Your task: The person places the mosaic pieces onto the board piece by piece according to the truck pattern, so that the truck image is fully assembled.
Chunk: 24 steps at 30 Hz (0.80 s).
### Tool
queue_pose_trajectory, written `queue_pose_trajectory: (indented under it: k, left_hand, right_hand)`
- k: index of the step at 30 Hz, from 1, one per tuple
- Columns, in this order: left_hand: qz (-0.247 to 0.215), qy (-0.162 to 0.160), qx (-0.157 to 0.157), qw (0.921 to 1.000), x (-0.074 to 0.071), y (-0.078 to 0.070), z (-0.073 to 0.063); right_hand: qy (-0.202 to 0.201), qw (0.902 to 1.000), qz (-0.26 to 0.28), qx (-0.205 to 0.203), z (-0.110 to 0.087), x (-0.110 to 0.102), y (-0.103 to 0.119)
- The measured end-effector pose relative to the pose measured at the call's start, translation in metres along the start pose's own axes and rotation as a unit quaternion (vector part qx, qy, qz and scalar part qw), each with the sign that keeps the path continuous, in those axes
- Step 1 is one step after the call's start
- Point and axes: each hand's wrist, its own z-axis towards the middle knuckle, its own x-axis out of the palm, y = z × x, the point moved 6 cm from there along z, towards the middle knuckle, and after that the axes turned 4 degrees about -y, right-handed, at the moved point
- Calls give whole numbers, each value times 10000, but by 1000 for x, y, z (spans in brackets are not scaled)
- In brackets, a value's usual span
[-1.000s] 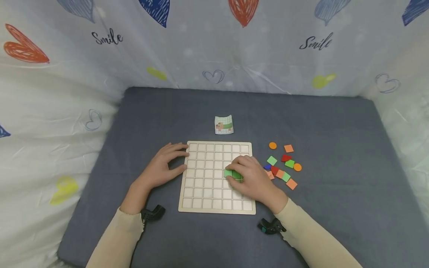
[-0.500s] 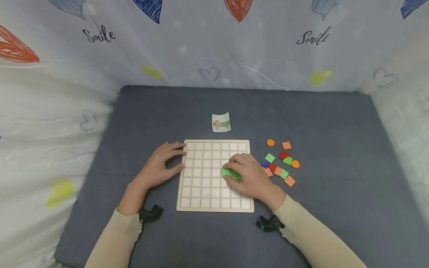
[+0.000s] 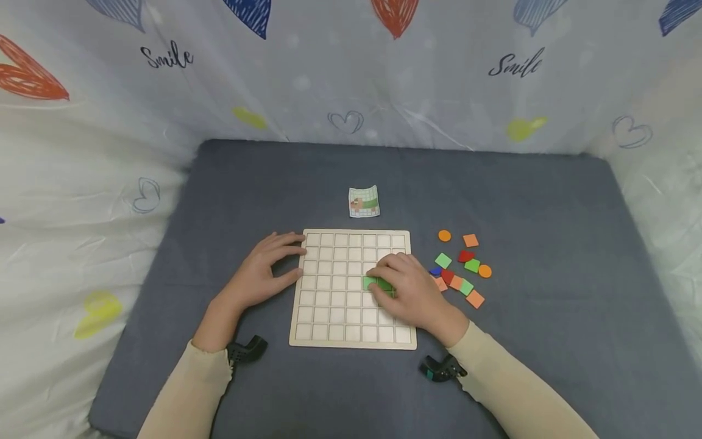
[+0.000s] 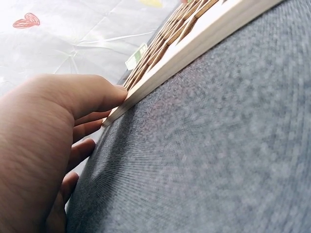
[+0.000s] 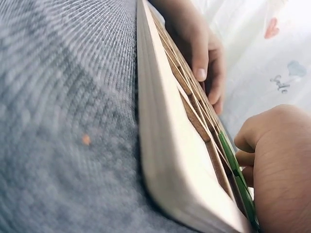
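A pale wooden grid board (image 3: 329, 316) lies in the middle of the table. My left hand (image 3: 253, 274) rests along its left edge; the fingers are spread and the thumb touches the side, as the left wrist view also shows. Over the board's right half, my right hand (image 3: 414, 289) has its thumb and forefinger bent at a green tile (image 3: 367, 283) and pinches it. More green tiles (image 5: 243, 194) sit in the grid beneath this hand, partly hidden by it. Other cells in view are bare wood.
A small picture card (image 3: 364, 202) with a grid pattern lies behind the board. To the right are loose tiles: orange rounds (image 3: 444, 236), orange squares (image 3: 475, 299), green, red and blue pieces. A printed curtain (image 3: 428, 73) surrounds the dark grey table (image 3: 548, 244).
The head view shifts slightly. My left hand stays on the board's edge. My right fingers move a little at the green tile, which slides slightly under the thumb and forefinger.
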Motion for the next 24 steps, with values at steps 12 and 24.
queue_pose_trajectory:
  k: [12,24]
  left_hand:
    - [33,20,-26,10000,-1,-1,1]
    - [-5,33,-53,10000,-1,-1,-1]
  right_hand:
    - [-446,9989,-79,118,-3,-9,0]
    - [-1377,9861,-687,634,-20,-44,-22]
